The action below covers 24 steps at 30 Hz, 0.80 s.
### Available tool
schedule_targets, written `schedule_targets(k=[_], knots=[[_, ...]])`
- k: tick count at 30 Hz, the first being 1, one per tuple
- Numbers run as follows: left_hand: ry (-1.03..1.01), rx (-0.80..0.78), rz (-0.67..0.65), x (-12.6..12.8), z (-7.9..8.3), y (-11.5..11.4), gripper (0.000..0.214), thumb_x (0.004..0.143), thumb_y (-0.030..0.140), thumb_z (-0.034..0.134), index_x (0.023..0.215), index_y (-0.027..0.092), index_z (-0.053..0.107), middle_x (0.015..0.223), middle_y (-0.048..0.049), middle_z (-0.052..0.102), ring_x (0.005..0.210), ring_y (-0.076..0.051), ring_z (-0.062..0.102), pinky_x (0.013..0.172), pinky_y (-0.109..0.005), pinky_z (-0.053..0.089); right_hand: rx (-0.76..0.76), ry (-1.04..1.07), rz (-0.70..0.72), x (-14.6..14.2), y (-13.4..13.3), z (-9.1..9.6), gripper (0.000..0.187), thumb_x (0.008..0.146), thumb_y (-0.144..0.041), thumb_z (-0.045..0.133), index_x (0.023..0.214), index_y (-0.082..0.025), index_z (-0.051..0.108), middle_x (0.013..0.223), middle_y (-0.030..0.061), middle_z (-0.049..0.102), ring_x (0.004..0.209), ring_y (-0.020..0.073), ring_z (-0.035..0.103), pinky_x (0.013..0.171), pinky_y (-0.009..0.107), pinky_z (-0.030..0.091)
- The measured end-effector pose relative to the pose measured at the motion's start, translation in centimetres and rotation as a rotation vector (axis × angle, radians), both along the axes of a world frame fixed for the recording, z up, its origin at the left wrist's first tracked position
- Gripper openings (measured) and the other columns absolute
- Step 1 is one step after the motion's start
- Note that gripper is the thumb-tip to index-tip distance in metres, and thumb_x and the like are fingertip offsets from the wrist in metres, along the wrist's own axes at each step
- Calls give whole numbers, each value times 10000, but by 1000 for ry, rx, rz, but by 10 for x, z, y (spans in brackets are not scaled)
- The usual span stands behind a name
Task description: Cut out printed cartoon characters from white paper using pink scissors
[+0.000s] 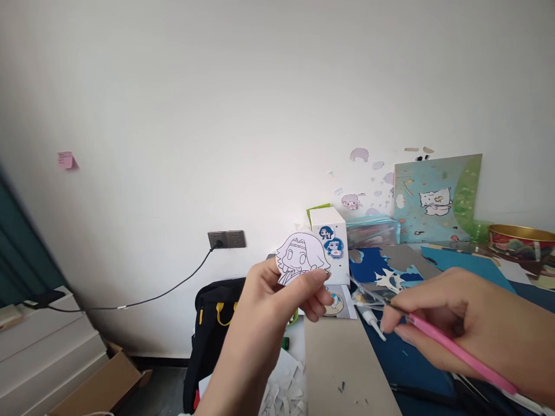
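Observation:
My left hand [273,303] is raised in the middle of the view, thumb and fingers pinching the lower edge of a white paper cutout [299,254]. The cutout shows a black-line drawing of a cartoon figure with long hair and a headband. To the right, my right hand [455,323] grips a slim pen-like tool with a pink handle [459,349]. Its thin tip reaches up and left toward the cutout but stays apart from it; the tip is blurred, so its kind is unclear. Below the hands lies a grey-beige board [342,358] with small dark scraps.
Behind the cutout stands a white box [340,231] with blue-haired stickers. Blue paper offcuts [368,266], a white-nozzled bottle [373,323] and a round tin [522,242] are on the right. White paper strips [281,393] and a black bag [217,306] sit at lower left.

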<state>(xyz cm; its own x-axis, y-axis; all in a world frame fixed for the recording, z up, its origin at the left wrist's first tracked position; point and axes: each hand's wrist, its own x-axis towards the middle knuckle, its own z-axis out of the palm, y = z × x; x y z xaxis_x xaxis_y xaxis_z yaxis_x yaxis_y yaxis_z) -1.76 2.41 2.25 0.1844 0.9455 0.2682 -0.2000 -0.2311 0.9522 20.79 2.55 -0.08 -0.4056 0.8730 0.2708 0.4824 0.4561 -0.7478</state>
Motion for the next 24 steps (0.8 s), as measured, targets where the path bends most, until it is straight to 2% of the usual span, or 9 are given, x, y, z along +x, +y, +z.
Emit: schedule_targets(k=[3,7,9,13,16,24], knots=[[28,-22,1,2,1,-1,217,741,172,712,526,147,691,502,6,641,453,-73,512,497,-179,427,-32,-98,-91,3,2,4,210,842,-423,648,787,-228,704,524,-55,382,440,96,303,389,222,219],[101,-30,-81,6,-2,-2,219,744,181,698,527,153,679,490,17,616,453,-77,515,486,-180,427,-198,139,-85,-4,2,6,299,877,-534,613,1006,-268,660,433,-116,338,371,67,205,369,197,212],[149,-31,-142,7,-4,-2,201,745,168,691,545,154,678,495,24,611,460,-74,518,493,-175,432,-257,201,-18,-11,0,9,326,896,-546,590,1040,-258,643,381,-110,425,330,66,288,362,188,224],[240,-28,-194,8,-5,-1,181,741,146,688,561,154,670,495,33,599,464,-72,514,495,-171,433,-249,297,24,-25,-4,15,241,899,-445,636,859,-208,629,353,-121,409,328,46,311,414,175,277],[281,-19,-223,9,-6,-1,186,770,159,684,584,158,680,516,31,608,486,-74,524,511,-170,439,-284,315,64,-28,-4,16,212,906,-356,638,781,-193,586,345,-112,434,332,53,343,401,181,244],[302,19,-94,13,-4,-3,218,783,226,682,577,183,738,525,-2,665,504,-105,528,518,-192,448,-261,335,17,-29,-6,15,225,926,-281,593,729,-196,527,346,-111,459,321,52,338,447,201,305]])
